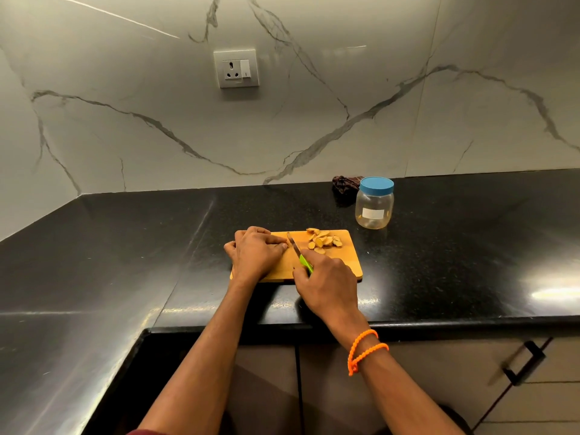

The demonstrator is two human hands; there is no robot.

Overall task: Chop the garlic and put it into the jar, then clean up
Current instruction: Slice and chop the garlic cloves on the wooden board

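Your left hand [255, 251] curls on the wooden cutting board [348, 265], fingertips pinning something too hidden to name. Your right hand [326, 282] grips the green-handled knife [298, 252]. Sliced pieces [323, 240] lie beyond; the lidded jar [374, 204] stands right.

Pale, tan garlic slices [323, 240] lie in a small pile at the far right of a wooden cutting board [345, 262]. A knife [298, 252] with a green handle points away across the board. A clear jar [374, 206] with a blue lid stands upright, far right of the board.
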